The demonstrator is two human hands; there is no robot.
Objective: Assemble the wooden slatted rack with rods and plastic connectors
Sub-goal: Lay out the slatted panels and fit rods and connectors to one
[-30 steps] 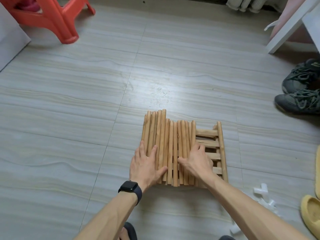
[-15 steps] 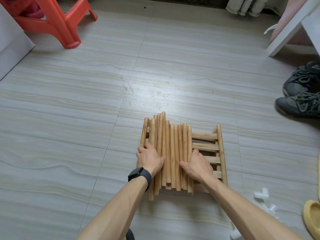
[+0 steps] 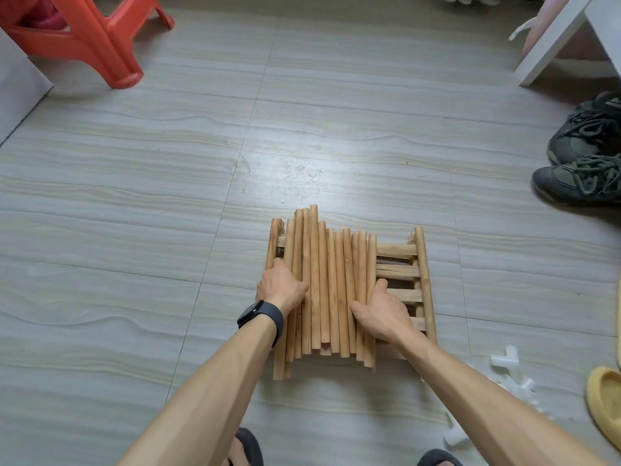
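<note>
Several round wooden rods [image 3: 327,284] lie side by side in a loose bundle on top of a stack of wooden slatted panels [image 3: 408,274] on the tiled floor. My left hand [image 3: 280,287], with a dark watch on its wrist, curls round the bundle's left edge. On the right edge my right hand [image 3: 379,306] grips the rods, thumb on top and fingers down the side. The rod ends are uneven, and some stick out toward me. White plastic connectors [image 3: 507,361] lie on the floor to the right of my right forearm.
A red plastic stool [image 3: 90,38] stands at the far left. Dark sneakers [image 3: 584,156] sit at the right edge, with a yellow slipper [image 3: 605,398] nearer me. A white furniture leg [image 3: 551,42] is at the far right. My slippered feet show at the bottom.
Both hands went from lying flat on the rods to curling round the bundle's two sides. The rods have been pushed closer together and slid slightly toward me.
</note>
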